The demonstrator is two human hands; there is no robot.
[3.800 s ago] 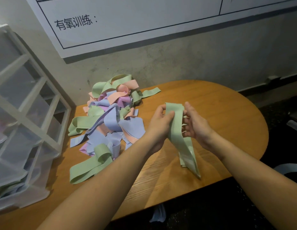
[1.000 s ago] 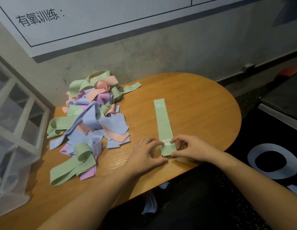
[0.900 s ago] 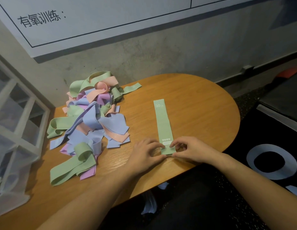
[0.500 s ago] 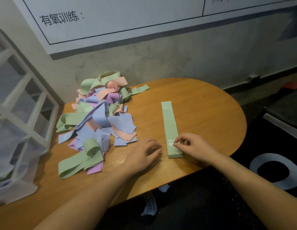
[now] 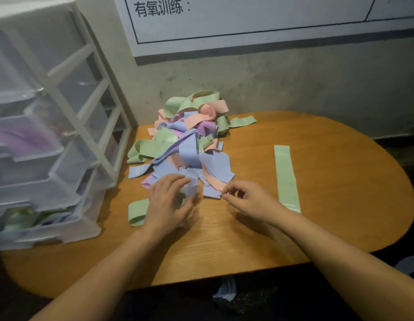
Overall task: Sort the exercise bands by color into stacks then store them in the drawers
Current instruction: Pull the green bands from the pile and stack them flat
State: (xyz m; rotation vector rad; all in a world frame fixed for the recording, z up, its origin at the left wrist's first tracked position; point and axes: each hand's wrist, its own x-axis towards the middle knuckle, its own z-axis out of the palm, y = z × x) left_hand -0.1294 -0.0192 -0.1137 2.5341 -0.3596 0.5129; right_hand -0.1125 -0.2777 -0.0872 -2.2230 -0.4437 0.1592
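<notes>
A: Item one, far left of both hands?
B: White drawer unit [image 5: 51, 140], see-through drawers; purple bands show in an upper drawer, green and blue ones in the lowest. It stands on the table [image 5: 224, 246], well left of the left hand.

A: Left hand?
B: Left hand [image 5: 169, 200], palm down at the near edge of the pile of bands [image 5: 187, 144], fingers curled over a rolled blue band [image 5: 192, 186]. Whether it actually grips it, I cannot tell. A green band [image 5: 137, 212] lies flat, sticking out from under the hand on its left.

A: The pile itself?
B: Green, pink, blue and purple bands, tangled, just beyond the left hand, running back to the wall.

A: Right hand?
B: Right hand [image 5: 250, 200], fingers loosely curled, thumb and forefinger close together at the tip of a pink band [image 5: 216, 185] on the pile's near right corner. Pinching or only touching: cannot tell.

A: Right of that hand?
B: One flat green band [image 5: 286, 177], laid straight, apart from the pile, just right of the right hand, not touching it.
</notes>
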